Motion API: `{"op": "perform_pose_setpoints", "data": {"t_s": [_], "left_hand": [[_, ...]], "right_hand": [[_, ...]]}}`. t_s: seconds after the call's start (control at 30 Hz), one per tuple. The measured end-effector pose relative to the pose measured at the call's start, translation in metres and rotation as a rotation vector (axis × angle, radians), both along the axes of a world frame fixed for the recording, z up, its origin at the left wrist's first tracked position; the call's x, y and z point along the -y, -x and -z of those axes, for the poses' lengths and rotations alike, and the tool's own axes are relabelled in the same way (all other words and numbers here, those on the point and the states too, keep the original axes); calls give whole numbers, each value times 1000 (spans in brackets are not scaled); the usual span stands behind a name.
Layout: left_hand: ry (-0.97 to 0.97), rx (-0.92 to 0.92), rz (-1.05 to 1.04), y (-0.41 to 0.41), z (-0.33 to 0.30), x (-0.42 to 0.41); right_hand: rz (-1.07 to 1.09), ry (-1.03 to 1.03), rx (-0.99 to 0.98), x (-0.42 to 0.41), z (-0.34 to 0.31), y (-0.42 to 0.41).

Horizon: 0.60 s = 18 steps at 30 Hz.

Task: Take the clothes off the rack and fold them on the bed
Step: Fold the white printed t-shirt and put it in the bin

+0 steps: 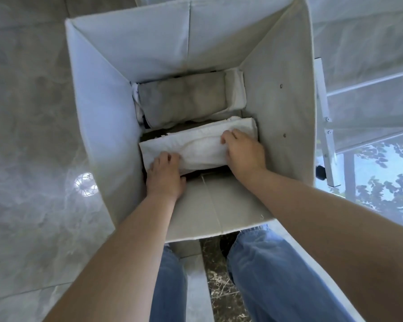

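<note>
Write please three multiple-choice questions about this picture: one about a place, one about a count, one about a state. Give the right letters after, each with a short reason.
1. Where does the white folded cloth lie?
A. on the floor tiles
B. inside the fabric bin, nearer the person than the grey folded cloth
C. over the drying rack

2. How many hands touch the white folded cloth?
A. none
B. one
C. two

3. In what state is the fabric bin?
A. open at the top, with folded cloths at its bottom
B. closed with a lid
C. tipped on its side

Answers:
1 B: the white folded cloth lies at the bottom of the bin, on the near side of the grey one.
2 C: the left hand and the right hand both rest on it, fingers curled at its edges.
3 A: the view looks straight down past the bin's walls to the cloths.
</note>
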<state>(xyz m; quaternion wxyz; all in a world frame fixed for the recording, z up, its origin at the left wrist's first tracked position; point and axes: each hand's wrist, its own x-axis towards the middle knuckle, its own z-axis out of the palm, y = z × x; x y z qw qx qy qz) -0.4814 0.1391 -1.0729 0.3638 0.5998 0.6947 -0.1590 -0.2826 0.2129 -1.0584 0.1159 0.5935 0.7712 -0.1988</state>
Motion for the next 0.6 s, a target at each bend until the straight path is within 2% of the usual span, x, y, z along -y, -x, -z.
{"op": "perform_pose_setpoints", "data": {"t_s": [0.13,0.23,0.3,0.43,0.6], "left_hand": [[328,37,85,1,0,-2],[423,93,34,0,-12,-9],[407,110,-48,-1,-21,-13],[295,138,-155,0,-54,-16],[128,111,-171,-8,-141,-25]], "right_hand": [[197,603,58,1,-5,-2],[197,825,55,-5,-23,0],[227,818,10,-2,-40,1],[545,725,-175,3,-84,8],[635,726,-296,5,-159,24]]}}
